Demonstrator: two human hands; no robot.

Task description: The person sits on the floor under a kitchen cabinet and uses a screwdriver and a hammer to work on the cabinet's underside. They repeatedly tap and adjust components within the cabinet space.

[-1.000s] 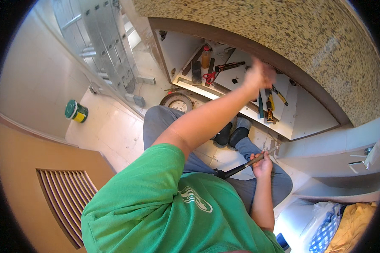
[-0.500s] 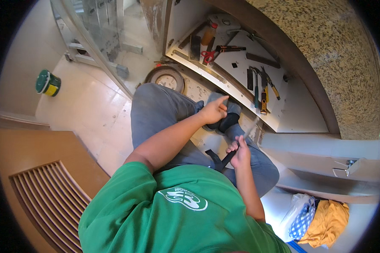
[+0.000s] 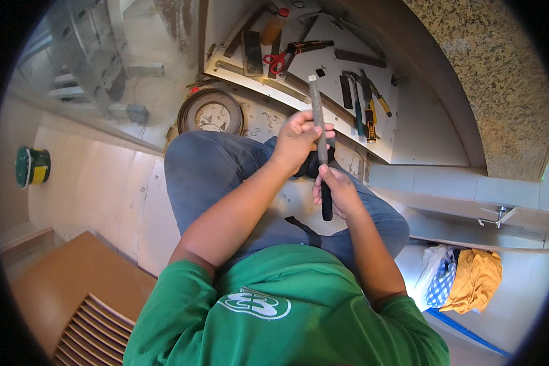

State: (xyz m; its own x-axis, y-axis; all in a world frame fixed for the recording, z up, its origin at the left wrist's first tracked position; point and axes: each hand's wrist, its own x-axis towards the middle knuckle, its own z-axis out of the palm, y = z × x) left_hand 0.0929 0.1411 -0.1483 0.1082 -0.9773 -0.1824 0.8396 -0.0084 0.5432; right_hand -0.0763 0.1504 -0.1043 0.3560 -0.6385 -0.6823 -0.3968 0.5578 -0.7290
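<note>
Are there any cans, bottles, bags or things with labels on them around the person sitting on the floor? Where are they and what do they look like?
Small can: far left on the pale floor, round, green with a yellow label.
Bottle: top, on the white board among tools, orange-brown with a red cap.
Round dial: on the floor by the knee, pale face, dark rim.
Plastic bag: lower right, white with blue checks, beside a yellow cloth.

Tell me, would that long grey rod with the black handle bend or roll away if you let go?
The long grey rod looks straight and stiff, so probably no bending. It seems round, so it might roll. Both the left hand and right hand grip it.
</note>
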